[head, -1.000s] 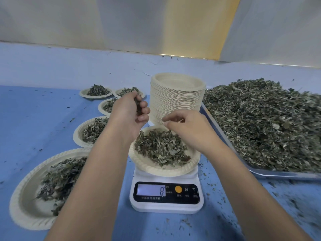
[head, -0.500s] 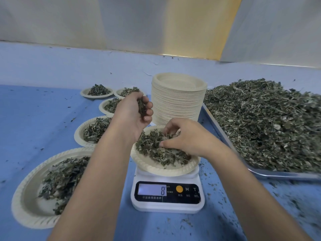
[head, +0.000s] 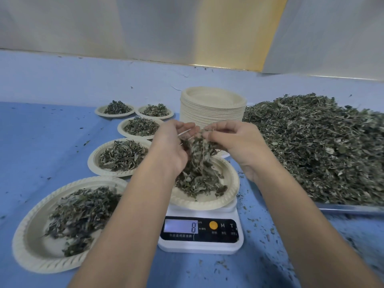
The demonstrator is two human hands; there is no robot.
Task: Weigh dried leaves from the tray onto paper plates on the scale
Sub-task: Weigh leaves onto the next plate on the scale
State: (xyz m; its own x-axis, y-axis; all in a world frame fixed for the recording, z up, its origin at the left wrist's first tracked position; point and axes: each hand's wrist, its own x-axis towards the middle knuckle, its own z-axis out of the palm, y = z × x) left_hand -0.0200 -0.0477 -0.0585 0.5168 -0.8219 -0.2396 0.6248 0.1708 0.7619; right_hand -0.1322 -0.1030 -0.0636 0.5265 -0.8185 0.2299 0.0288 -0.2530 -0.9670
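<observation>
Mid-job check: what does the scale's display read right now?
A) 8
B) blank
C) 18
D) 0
A: the display on the scale shows a single 8, while the left hand and right hand hold a clump of leaves over the plate.

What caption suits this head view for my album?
Left hand and right hand hold a clump of dried leaves over the paper plate on the scale.
</observation>
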